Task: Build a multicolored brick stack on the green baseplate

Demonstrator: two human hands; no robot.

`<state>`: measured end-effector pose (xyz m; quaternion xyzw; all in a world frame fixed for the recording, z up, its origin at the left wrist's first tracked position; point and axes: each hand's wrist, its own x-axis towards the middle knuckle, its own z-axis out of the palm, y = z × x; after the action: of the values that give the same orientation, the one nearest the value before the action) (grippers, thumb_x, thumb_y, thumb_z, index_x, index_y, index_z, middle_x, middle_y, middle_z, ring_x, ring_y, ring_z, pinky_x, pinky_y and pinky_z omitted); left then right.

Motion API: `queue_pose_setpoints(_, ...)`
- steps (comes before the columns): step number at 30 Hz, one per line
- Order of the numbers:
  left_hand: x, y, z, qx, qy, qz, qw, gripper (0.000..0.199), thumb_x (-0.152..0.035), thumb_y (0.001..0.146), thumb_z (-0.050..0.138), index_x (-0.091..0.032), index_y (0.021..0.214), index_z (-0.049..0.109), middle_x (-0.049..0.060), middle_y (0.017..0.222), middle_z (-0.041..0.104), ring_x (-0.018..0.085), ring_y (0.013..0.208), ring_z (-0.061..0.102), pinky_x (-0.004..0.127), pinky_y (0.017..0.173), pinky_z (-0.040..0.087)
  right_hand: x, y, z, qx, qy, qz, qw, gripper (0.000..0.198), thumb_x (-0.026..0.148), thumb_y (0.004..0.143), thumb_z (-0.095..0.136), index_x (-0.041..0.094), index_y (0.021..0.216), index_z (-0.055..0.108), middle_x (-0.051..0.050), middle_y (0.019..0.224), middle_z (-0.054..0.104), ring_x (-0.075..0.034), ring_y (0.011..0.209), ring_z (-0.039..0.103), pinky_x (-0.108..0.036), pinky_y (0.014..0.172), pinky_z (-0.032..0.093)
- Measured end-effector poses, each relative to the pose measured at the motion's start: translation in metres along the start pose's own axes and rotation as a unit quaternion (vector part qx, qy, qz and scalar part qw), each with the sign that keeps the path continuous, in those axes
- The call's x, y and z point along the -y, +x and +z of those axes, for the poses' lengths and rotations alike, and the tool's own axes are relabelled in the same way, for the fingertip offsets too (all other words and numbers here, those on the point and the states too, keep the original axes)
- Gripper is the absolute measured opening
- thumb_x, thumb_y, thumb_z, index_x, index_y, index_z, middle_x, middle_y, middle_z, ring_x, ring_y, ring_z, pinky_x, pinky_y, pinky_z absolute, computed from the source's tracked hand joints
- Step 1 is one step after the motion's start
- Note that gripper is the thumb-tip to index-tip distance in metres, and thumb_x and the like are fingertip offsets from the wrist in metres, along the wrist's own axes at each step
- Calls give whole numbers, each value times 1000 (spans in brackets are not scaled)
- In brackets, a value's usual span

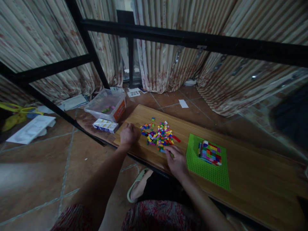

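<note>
Hands lying apart: left hand (129, 134) resting fist-like on surface (255, 176), right hand (176, 161) sitting at near side of brick pile (161, 136); cannot tell what either is gripping; risk: stray wrist sweep could be scattering brick pile over surface's front edge onto floor (48, 173)

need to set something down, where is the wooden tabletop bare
The widest bare patch of wooden tabletop lies right of the green studded baseplate; a smaller one beyond the left hand, by the far left corner. Crowded: the loose toy bricks beside the right hand.
</note>
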<state>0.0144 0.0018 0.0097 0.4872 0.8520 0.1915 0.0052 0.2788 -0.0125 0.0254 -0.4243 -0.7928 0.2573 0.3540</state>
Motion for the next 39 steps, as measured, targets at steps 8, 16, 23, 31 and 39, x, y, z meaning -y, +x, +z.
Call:
queue_pose_setpoints(8, 2, 0, 3, 4, -15, 1, 1000, 25, -25, 93, 37, -16, 97, 61, 11, 100, 63, 21, 93, 60, 29, 71, 41, 22, 51, 50, 50, -103, -72, 991, 17, 22, 88, 54, 21, 96, 69, -7, 97, 66, -22, 96, 56, -35, 90, 43)
queue_pose_setpoints(16, 1, -2, 1, 9, -17, -1, 1000, 24, -23, 93, 37, -18, 96, 60, 9, 100, 63, 20, 94, 60, 28, 72, 42, 30, 76, 77, 94, -189, -51, 976, 13, 24, 84, 60, 21, 93, 70, -9, 96, 62, -25, 100, 50, -38, 93, 38)
queue_pose_setpoints(23, 1, -1, 0, 15, -19, -7, 1000, 24, -23, 93, 38, -17, 97, 61, 10, 102, 63, 20, 95, 60, 29, 75, 43, 8, 68, 64, 86, -180, -55, 978, 13, 24, 85, 58, 22, 88, 70, -7, 96, 62, -23, 98, 51, -37, 91, 39)
queue_pose_setpoints(31, 0, -1, 0, 11, -9, -3, 1000, 27, -25, 94, 35, -16, 96, 61, 10, 100, 63, 21, 93, 60, 29, 72, 42, -27, 50, 30, 56, -111, -89, 988, 19, 19, 87, 53, 21, 91, 71, -7, 103, 63, -22, 99, 55, -37, 91, 44)
queue_pose_setpoints(39, 1, 0, 1, 18, -8, -6, 1000, 25, -25, 93, 37, -17, 98, 60, 10, 101, 63, 20, 92, 60, 29, 72, 42, -26, 54, 18, 35, -153, -53, 986, 22, 20, 89, 49, 21, 92, 71, -6, 99, 66, -22, 94, 55, -37, 91, 41)
